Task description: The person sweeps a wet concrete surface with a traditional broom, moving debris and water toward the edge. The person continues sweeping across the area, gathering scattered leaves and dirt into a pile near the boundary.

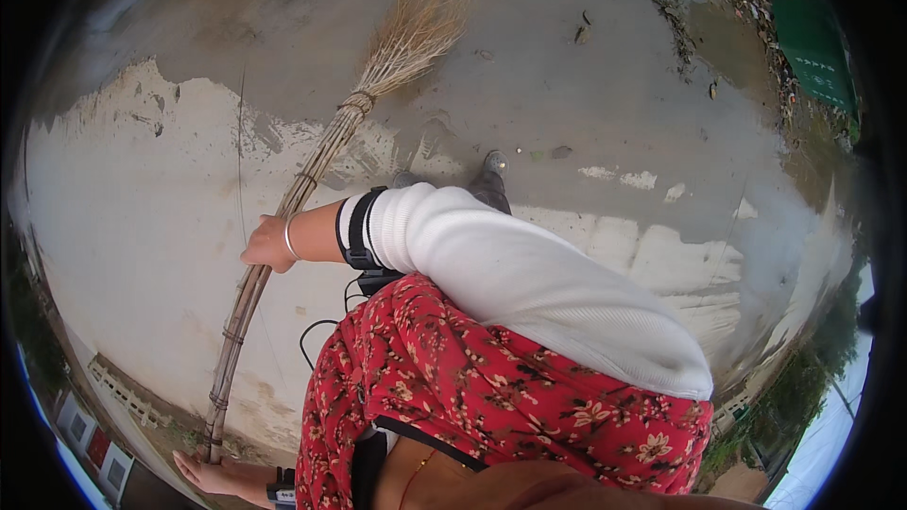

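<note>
A long bamboo-twig broom [316, 165] slants from the lower left up to the top middle. Its splayed bristles [420, 28] rest on wet, muddy ground, and several bindings wrap the bundled stick handle. Reaching across my body in a white sleeve, my right arm leads to my right hand [271, 244], closed around the handle about midway, with a bangle at the wrist. Down at the lower left, my left hand [205, 472] is at the handle's upper end, its palm and thumb against it; some of its fingers are hidden.
Muddy water covers the far part of the pale concrete [142, 208]. Leaves and litter [746, 0] lie in a heap at the upper right, beside a green panel [814, 55]. My dark shoe [493, 165] stands on the wet ground. Buildings [94, 444] show at the lower left.
</note>
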`<act>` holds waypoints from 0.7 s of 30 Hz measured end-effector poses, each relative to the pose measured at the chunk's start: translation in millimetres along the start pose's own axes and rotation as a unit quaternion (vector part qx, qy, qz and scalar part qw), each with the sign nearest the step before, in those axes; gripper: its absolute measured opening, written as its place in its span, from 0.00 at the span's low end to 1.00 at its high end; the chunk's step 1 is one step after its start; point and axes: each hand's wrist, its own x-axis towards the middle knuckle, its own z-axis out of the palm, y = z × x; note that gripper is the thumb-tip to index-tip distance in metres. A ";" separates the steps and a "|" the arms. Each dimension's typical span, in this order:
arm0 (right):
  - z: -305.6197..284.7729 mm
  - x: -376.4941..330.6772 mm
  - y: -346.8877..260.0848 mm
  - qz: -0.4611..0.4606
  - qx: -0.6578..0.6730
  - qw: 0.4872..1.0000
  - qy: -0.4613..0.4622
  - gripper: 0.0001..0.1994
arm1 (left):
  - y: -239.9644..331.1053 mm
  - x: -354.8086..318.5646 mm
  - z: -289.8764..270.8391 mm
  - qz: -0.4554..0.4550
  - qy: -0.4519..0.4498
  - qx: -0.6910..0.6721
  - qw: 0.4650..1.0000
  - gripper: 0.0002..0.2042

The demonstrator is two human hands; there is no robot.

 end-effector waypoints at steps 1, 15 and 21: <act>9.1 -9.9 2.5 0.012 0.017 1.000 -0.001 0.14 | 1.1 -13.3 0.1 -0.015 0.002 -0.006 1.000 0.15; 51.4 -498.6 217.3 0.463 0.001 0.886 0.034 0.15 | -6.2 -425.3 338.9 -0.089 -0.404 -0.161 0.896 0.10; 9.5 -633.6 203.6 0.546 -0.052 0.836 -0.001 0.18 | 12.4 -524.3 342.8 -0.142 -0.519 -0.201 0.819 0.09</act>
